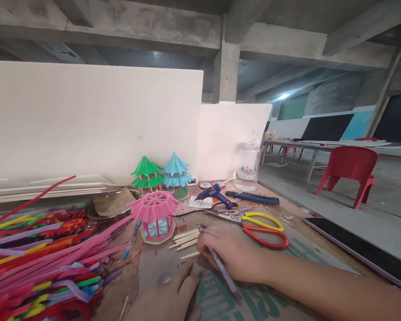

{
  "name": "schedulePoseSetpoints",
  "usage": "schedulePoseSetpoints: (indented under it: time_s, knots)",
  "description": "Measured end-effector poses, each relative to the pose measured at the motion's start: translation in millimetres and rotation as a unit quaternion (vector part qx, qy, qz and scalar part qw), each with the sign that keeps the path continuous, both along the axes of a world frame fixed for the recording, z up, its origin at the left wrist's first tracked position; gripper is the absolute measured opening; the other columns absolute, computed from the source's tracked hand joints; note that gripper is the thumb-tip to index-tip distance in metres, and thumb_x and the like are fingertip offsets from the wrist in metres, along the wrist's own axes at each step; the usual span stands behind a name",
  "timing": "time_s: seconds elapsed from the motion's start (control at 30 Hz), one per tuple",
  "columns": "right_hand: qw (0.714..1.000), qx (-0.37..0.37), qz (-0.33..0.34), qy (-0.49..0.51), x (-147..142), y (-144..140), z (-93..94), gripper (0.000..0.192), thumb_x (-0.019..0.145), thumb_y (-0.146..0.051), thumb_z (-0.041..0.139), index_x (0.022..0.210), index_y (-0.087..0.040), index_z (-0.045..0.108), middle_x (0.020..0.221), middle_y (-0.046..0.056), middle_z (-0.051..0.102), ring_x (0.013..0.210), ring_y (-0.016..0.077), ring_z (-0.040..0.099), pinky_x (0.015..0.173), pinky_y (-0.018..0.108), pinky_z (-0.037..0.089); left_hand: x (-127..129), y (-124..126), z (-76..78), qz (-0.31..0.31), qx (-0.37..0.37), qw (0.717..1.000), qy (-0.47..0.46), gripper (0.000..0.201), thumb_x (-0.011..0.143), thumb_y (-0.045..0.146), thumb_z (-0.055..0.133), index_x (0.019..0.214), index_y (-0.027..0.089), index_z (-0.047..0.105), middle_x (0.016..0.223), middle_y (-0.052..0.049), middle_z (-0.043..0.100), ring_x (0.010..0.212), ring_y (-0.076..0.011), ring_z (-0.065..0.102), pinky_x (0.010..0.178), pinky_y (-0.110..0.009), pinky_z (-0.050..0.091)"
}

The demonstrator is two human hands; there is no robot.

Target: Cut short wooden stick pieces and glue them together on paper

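My right hand (232,254) is closed around a clear-barrelled pen (222,269), its tip pointing away from me. Just left of those fingers, several thin wooden sticks (186,238) lie on the work surface; one separate stick (190,256) runs in under the hand. My left hand (169,292) rests low in front, fingers stretched out and the foremost fingertip close to the separate stick. Whether it touches the stick I cannot tell. Beyond the sticks stands a small pavilion model with a pink roof (154,205). Scissors with yellow and red handles (265,228) lie beyond my right hand.
Colourful pipe cleaners (43,254) heap up on the left. Green (147,171) and blue (177,174) pavilion models stand at the back, near a glue gun (214,194), a dark-handled tool (253,198) and a clear jar (247,167). A phone (357,249) lies at the right edge.
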State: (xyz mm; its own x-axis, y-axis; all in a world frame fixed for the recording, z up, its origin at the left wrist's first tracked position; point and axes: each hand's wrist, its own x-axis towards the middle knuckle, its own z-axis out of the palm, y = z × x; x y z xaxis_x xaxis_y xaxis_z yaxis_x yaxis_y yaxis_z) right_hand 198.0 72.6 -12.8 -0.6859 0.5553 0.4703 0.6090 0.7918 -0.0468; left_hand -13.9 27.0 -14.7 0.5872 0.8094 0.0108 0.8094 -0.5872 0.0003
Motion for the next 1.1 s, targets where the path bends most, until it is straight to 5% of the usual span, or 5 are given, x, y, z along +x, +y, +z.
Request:
schedulePoseSetpoints:
  time_s: [0.17,0.63,0.77,1.1]
  knots:
    - [1.0,-0.021,-0.001,0.004,3,2,-2.2,0.015,0.082,-0.006,0.055,0.084,-0.021,0.055,0.08,0.0,0.062,0.074,0.0162,0.052,0.064,0.027,0.033,6,-9,13.2,-0.014,-0.012,0.999,0.037,0.052,0.084,0.016,0.05,0.134,0.026,0.058,0.147,-0.009,0.051,0.106,-0.0299,0.069,0.084,-0.04,0.061]
    - [0.998,-0.054,0.01,0.035,9,5,-12.5,0.014,0.087,-0.007,0.05,0.087,-0.021,0.054,0.082,0.002,0.06,0.074,0.0161,0.051,0.063,0.025,0.034,8,-16,12.5,-0.069,0.035,0.992,0.097,0.048,0.097,0.029,0.039,0.143,0.02,0.047,0.146,-0.016,0.05,0.1,-0.0333,0.07,0.066,-0.043,0.063]
    - [0.997,-0.063,0.004,0.036,9,6,-12.0,0.015,0.086,-0.007,0.049,0.084,-0.021,0.052,0.081,0.002,0.06,0.072,0.0159,0.05,0.063,0.025,0.035,5,-16,6.3,-0.101,0.069,0.989,0.078,0.043,0.098,0.029,0.037,0.137,0.021,0.054,0.143,-0.015,0.054,0.103,-0.0313,0.069,0.066,-0.038,0.061]
    - [0.997,-0.07,0.006,0.042,10,6,-14.6,0.012,0.089,-0.009,0.049,0.085,-0.021,0.052,0.082,0.003,0.061,0.075,0.0165,0.053,0.065,0.025,0.038,6,-15,4.6,-0.089,0.05,0.992,0.077,0.043,0.098,0.031,0.038,0.138,0.022,0.052,0.147,-0.014,0.05,0.098,-0.033,0.07,0.059,-0.043,0.062]
